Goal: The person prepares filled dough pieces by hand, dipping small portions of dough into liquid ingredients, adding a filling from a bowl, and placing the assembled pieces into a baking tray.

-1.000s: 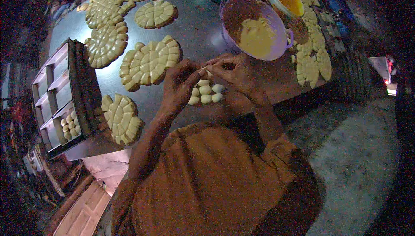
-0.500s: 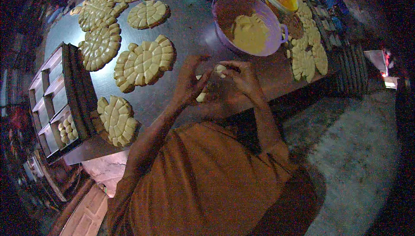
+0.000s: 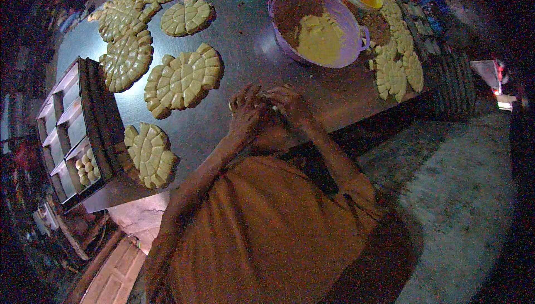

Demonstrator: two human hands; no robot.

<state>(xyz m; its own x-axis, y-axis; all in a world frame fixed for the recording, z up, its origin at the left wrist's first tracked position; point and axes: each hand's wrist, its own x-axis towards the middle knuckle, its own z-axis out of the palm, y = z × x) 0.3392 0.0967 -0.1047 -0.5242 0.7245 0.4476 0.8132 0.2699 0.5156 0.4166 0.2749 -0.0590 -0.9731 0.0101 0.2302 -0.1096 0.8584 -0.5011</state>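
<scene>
Both L hand (image 3: 248,109) and R hand (image 3: 291,103) were curled, grip hidden (can't tell what they held), over pale dough bits (image 3: 230,105) on the tbl's (image 3: 245,42) near side, w/ purple basin (image 3: 350,35) far right prob. for easy reach & scored dough slabs (image 3: 183,81) left, prob. freeing workspace.

A loose orange-brown shirt (image 3: 267,231) fills the lower middle of the frame, its cloth creased in long soft folds and darker toward the lower right. The left hand (image 3: 248,112) and right hand (image 3: 291,104) are bare.
</scene>
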